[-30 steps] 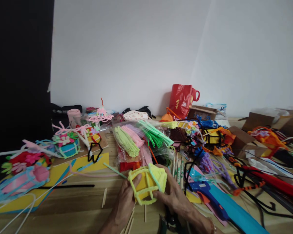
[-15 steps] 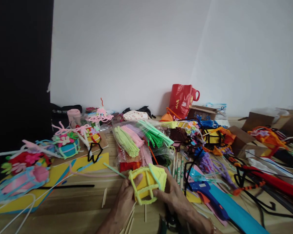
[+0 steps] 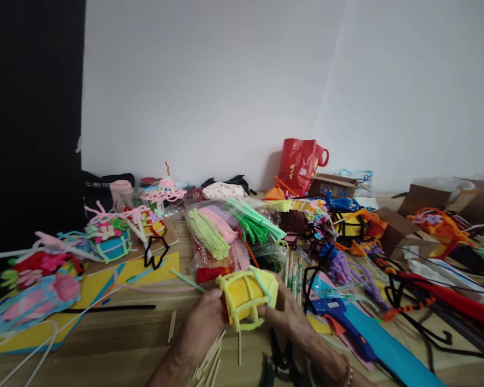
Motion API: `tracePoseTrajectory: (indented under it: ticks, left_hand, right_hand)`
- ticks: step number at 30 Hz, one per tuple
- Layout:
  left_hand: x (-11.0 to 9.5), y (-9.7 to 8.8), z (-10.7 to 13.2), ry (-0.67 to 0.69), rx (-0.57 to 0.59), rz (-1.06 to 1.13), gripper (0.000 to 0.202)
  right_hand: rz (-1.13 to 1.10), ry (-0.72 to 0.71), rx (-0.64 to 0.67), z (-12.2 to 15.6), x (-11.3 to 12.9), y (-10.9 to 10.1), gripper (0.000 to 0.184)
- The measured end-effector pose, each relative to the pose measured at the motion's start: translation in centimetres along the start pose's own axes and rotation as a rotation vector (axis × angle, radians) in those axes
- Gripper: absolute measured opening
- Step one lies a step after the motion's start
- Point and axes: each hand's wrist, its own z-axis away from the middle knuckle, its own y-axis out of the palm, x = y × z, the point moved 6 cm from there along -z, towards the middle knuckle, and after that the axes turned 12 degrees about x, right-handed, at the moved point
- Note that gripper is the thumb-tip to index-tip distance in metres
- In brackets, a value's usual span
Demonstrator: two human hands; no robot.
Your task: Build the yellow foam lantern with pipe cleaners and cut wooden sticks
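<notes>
Between my two hands, just above the front of the table, is a small yellow lantern-like craft (image 3: 246, 293), a yellow body caged in pale yellow and mint pipe cleaners. My left hand (image 3: 205, 317) grips its left side, with the fingertips hidden behind it. On the right side my right hand (image 3: 284, 314) holds it, thumb against the lower front edge. Below the craft lie several short wooden sticks (image 3: 210, 357). Black-handled pliers (image 3: 282, 360) rest beneath my right wrist.
Bagged pipe cleaners (image 3: 210, 234) lie straight ahead. Finished flower crafts (image 3: 44, 263) and yellow sheets (image 3: 92, 298) cover the left. A blue glue gun (image 3: 342, 317), a blue sheet (image 3: 387, 338) and black pipe cleaners (image 3: 419, 322) are on the right. A red bag (image 3: 298, 166) stands by the wall.
The yellow craft has been turned and lifted slightly, tilting its open-looking lower edge. My left thumb has moved from its front face to behind its left side. More of the pliers shows.
</notes>
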Motion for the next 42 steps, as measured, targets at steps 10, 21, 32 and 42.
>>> tracePoseTrajectory:
  ticks: [10,21,32,42]
  left_hand:
    - [0.0,0.2,-0.5,-0.015,-0.095,0.086,0.041]
    - [0.9,-1.4,0.3,-0.009,-0.257,0.12,0.038]
    - [0.4,-0.9,-0.1,0.047,-0.201,0.095,0.039]
    - [0.3,-0.6,-0.1,0.022,-0.327,-0.068,0.025]
  right_hand:
    - [0.082,-0.009,-0.012,0.1,0.1,-0.1,0.071]
    - [0.027,-0.026,-0.009,-0.1,1.0,0.3,0.067]
    - [0.056,-0.015,-0.018,-0.1,1.1,0.3,0.063]
    - [0.171,-0.07,0.023,0.1,1.5,0.7,0.062]
